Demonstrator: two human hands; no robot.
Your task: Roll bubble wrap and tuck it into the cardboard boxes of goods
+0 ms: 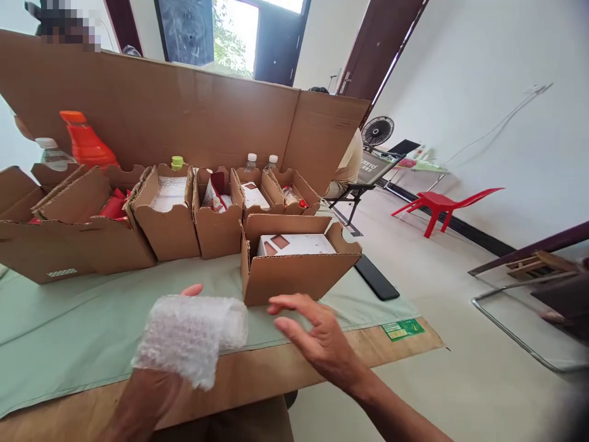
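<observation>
A roll of clear bubble wrap (191, 334) lies over my left hand (159, 387), which holds it from below; most of the fingers are hidden under it, and one fingertip shows beyond its far edge. To its right, my right hand (317, 334) is raised above the table's front edge with its fingers apart and nothing in it. Just beyond that hand stands an open cardboard box (294, 276) holding a white box (299, 244). Behind it, several cardboard bins (172, 230) stand in a row, with bubble wrap, white packages and red items inside.
A cardboard panel (193, 116) rises behind the bins, with an orange-red bottle (89, 144) in front. On the green cloth (78, 325) lies a black phone-like slab (376, 277). A red chair (437, 205) and a fan (378, 131) stand beyond; a person (350, 162) is partly hidden.
</observation>
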